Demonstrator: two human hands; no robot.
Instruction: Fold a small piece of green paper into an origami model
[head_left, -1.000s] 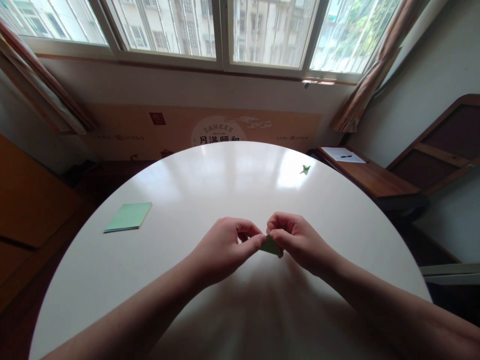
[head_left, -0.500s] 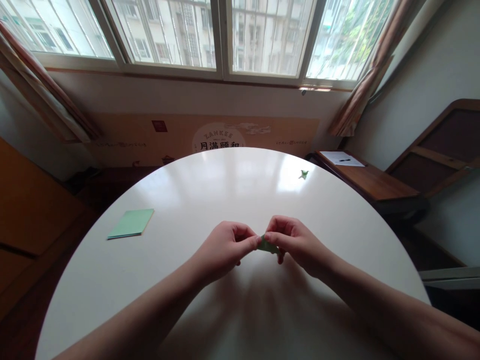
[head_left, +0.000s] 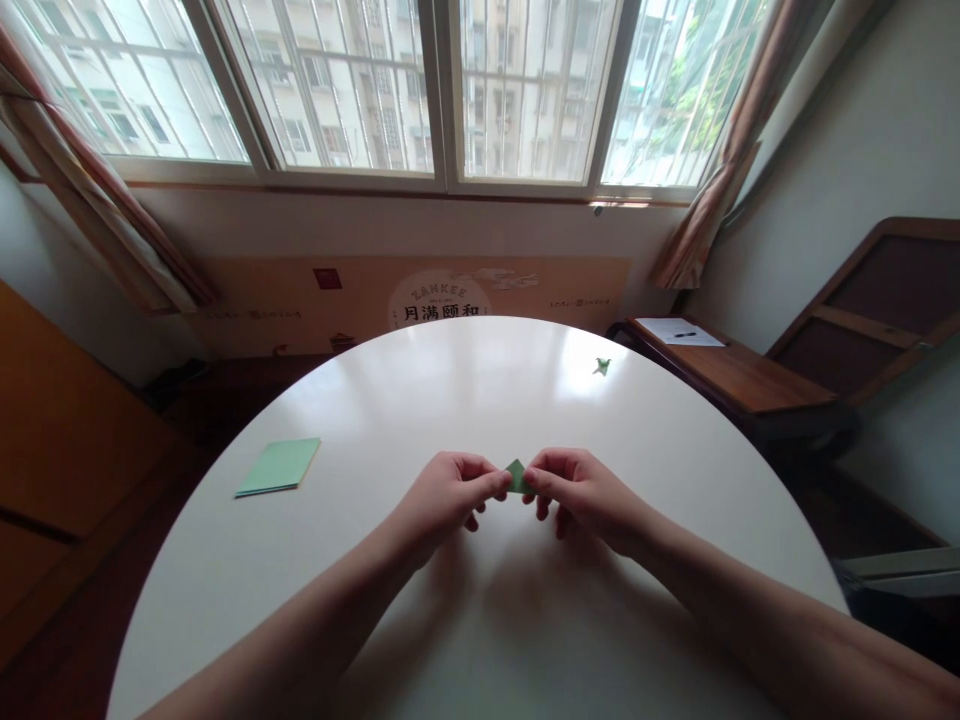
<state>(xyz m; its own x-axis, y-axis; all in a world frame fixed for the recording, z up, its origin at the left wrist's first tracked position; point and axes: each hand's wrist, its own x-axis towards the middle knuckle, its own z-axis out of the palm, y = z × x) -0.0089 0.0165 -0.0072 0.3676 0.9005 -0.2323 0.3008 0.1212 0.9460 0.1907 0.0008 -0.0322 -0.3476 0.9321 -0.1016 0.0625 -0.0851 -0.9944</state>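
Observation:
Between my two hands is a small folded piece of green paper (head_left: 516,477), its pointed corner facing up and away from me. My left hand (head_left: 459,490) pinches its left edge between thumb and forefinger. On the other side, my right hand (head_left: 574,487) grips the right edge the same way, the lower fingers curled beneath. Both hands are held just over the white round table (head_left: 420,400); their fingers cover the paper's side edges.
A stack of light green square paper (head_left: 277,467) lies at the left of the table. Near the far right edge sits a small green folded paper figure (head_left: 601,367). Beyond the table, a wooden chair (head_left: 750,375) bears white sheets (head_left: 664,331) and a pen (head_left: 684,335).
The green paper has been turned, so its point now faces up between the hands. My hands have drawn slightly apart. The whole view has shifted a little, showing more of the window.

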